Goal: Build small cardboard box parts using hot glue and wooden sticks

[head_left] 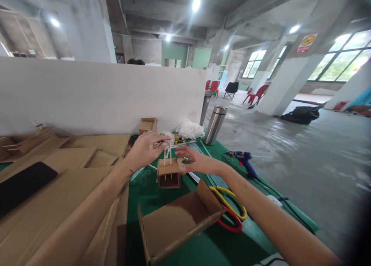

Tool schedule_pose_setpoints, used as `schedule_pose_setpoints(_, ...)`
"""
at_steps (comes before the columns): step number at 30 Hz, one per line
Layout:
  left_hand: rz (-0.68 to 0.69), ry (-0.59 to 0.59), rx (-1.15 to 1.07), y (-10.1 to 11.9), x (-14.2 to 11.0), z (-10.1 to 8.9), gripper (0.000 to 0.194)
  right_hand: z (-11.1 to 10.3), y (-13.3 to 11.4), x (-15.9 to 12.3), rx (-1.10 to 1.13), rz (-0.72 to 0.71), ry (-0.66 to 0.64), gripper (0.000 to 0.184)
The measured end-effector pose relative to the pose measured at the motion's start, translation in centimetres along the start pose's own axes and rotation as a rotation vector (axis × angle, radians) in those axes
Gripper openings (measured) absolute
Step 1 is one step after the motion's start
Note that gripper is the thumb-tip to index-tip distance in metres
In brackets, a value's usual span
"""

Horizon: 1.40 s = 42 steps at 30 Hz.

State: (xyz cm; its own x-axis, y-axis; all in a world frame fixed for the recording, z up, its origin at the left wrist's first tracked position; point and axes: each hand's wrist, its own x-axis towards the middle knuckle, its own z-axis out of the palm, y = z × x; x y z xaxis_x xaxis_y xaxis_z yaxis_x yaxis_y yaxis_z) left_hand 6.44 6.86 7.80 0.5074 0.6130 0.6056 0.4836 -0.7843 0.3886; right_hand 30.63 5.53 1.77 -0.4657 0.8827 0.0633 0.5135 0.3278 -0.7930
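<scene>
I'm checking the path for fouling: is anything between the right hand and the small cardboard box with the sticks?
Nothing visible stands between the right hand and the small cardboard box; its fingertips are close by the box's right side. The scissors lie lower, on the green surface.

Small box of matt brown cardboard (169,173); thin pale sticks in its top (171,154) look wooden. Open-sided tray of brown cardboard (179,219): smooth, matt faces. Tall silver cylindrical flask (214,126): glossy metal. Scissors with red and yellow loop handles (242,212): smooth, shiny, plastic-looking handles. Grey floor (278,146): glossy.
</scene>
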Motion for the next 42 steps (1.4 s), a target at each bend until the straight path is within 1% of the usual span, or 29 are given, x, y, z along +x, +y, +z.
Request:
schedule_pose_setpoints(1, -0.011, 0.0, -0.016, 0.1, 0.0, 0.0, 0.026, 0.2, -0.7, -0.1, 0.006, -0.003, -0.044, 0.091)
schedule_pose_setpoints(2, -0.023, -0.001, -0.033, 0.3, 0.0, 0.0, 0.026, 0.4, -1.3, -0.2, -0.005, 0.004, -0.079, 0.102)
schedule_pose_setpoints(3, -0.036, -0.001, -0.051, 0.4, 0.1, 0.0, 0.026, 0.7, -1.8, -0.3, -0.029, 0.017, -0.106, 0.108)
schedule_pose_setpoints(5, -0.068, 0.005, -0.089, 0.5, 0.0, 0.1, 0.026, 1.3, -2.5, -0.2, -0.093, 0.042, -0.122, 0.105)
schedule_pose_setpoints(8, -0.128, 0.002, -0.158, 0.2, -0.2, 0.6, 0.03, 2.0, -2.7, 0.1, -0.134, 0.038, -0.08, 0.092)
schedule_pose_setpoints(11, -0.196, -0.036, -0.243, -0.5, -0.4, 1.3, 0.045, 2.2, -2.9, 0.3, -0.122, 0.021, -0.054, 0.09)
schedule_pose_setpoints(13, -0.238, -0.064, -0.296, -0.9, -0.5, 1.7, 0.051, 2.2, -3.3, 0.3, -0.111, 0.015, -0.043, 0.09)
schedule_pose_setpoints(17, -0.313, -0.096, -0.418, -1.1, -0.3, 1.7, 0.039, 2.1, -3.9, 0.1, -0.08, -0.011, -0.03, 0.088)
schedule_pose_setpoints(20, -0.35, -0.068, -0.524, -0.9, 0.0, 1.0, 0.038, 1.8, -3.7, 0.0, -0.074, -0.017, -0.045, 0.085)
schedule_pose_setpoints(22, -0.359, -0.003, -0.583, -0.7, 0.3, 0.2, 0.04, 1.6, -3.3, -0.2, -0.077, -0.01, -0.077, 0.084)
schedule_pose_setpoints(24, -0.363, 0.102, -0.622, -0.6, 0.6, -1.1, 0.041, 1.3, -3.0, -0.4, -0.074, -0.001, -0.108, 0.082)
schedule_pose_setpoints(27, -0.349, 0.287, -0.659, -0.5, 0.8, -3.8, 0.036, 0.8, -2.8, -0.8, -0.053, 0.012, -0.121, 0.077)
schedule_pose_setpoints(28, -0.342, 0.366, -0.665, -0.5, 0.9, -4.8, 0.032, 0.6, -2.9, -1.0, -0.04, 0.015, -0.116, 0.075)
schedule_pose_setpoints(29, -0.332, 0.493, -0.672, -0.6, 0.8, -5.8, 0.027, 0.3, -2.9, -1.1, -0.022, 0.015, -0.107, 0.072)
schedule_pose_setpoints(30, -0.337, 0.591, -0.663, -0.6, 0.8, -6.7, 0.022, 0.0, -2.9, -1.2, 0.002, 0.01, -0.096, 0.068)
schedule_pose_setpoints(31, -0.353, 0.659, -0.65, -0.7, 0.8, -7.5, 0.021, -0.3, -2.8, -1.4, 0.031, -0.001, -0.081, 0.065)
schedule_pose_setpoints(33, -0.385, 0.721, -0.639, -0.9, 0.6, -8.2, 0.027, -1.0, -2.7, -1.6, 0.104, -0.036, -0.042, 0.059)
schedule_pose_setpoints(34, -0.414, 0.711, -0.641, -1.0, 0.6, -8.2, 0.028, -1.3, -2.6, -1.7, 0.134, -0.057, -0.018, 0.058)
schedule_pose_setpoints(36, -0.48, 0.666, -0.656, -1.2, 0.5, -7.5, 0.029, -1.6, -2.6, -2.0, 0.228, -0.095, 0.05, 0.059)
schedule_pose_setpoints(37, -0.479, 0.616, -0.663, -1.2, 0.6, -6.9, 0.028, -1.7, -2.7, -2.2, 0.304, -0.106, 0.096, 0.059)
schedule_pose_setpoints(39, -0.456, 0.556, -0.668, -1.2, 0.7, -5.4, 0.023, -1.6, -3.1, -2.7, 0.519, -0.099, 0.195, 0.055)
schedule_pose_setpoints(42, -0.418, 0.449, -0.649, -0.9, 0.8, -3.1, 0.026, -1.4, -3.8, -3.3, 0.837, -0.016, 0.31, 0.04)
